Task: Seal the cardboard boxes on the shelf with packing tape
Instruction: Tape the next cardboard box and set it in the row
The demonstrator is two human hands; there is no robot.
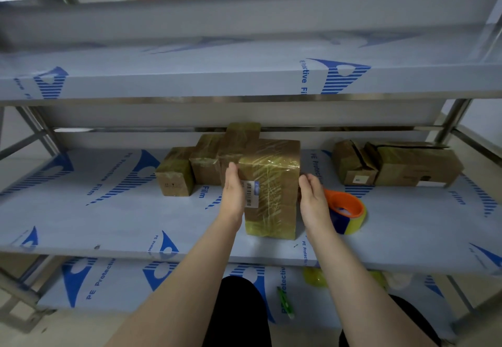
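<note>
A tall cardboard box (271,194) wrapped in yellowish tape stands upright on the middle shelf (108,219), a barcode label on its front left. My left hand (233,191) lies flat against the box's left side with straight fingers. My right hand (312,200) is by the box's right side, fingers relaxed; contact cannot be told. A tape roll on an orange dispenser (349,210) lies just right of my right hand. Behind the box sit several taped boxes (209,161).
Two cardboard boxes (396,164) with loose flaps sit at the right of the same shelf. An upper shelf (190,74) overhangs closely. On the lower shelf lie a yellow tape roll (315,277) and a green utility knife (285,301). Steel posts flank both ends.
</note>
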